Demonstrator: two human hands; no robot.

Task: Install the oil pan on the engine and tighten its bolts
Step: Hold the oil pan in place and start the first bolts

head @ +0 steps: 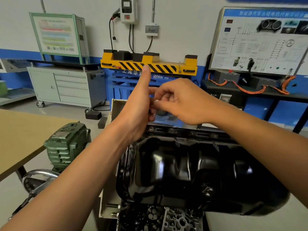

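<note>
- Head view: a glossy black oil pan (191, 167) sits sump-up on the inverted engine (166, 219), filling the frame from the centre toward 5 o'clock. Its flange lies on the block, where the fasteners would go in.
- At 12 o'clock from the pan, both hands meet in the air above its far flange (183, 131). A row of small round fixing points shows along that edge, but whether they are seated bolts or empty holes cannot be told.
- The right hand (181, 102) has its fingers bunched, and thumb and forefinger pinch a small silvery bolt (156, 101). It is probably held by the tips so that it can be turned and started by feel.
- The left hand (138, 104) stands edge-on at 9 o'clock from the bolt, with its thumb straight up and its fingers curling toward the right hand. It may be cupping spare fasteners, but the palm is hidden, so whether it holds anything cannot be told.
- By this reading the pan is placed and the bolting is under way, with hand-starting ahead of any tightening. No wrench is in view.
- At 9 o'clock from the pan a green gearbox (66, 144) stands beside a wooden tabletop (21, 139), and a yellow striped lift (150, 65) sits at 12 o'clock against the wall.
</note>
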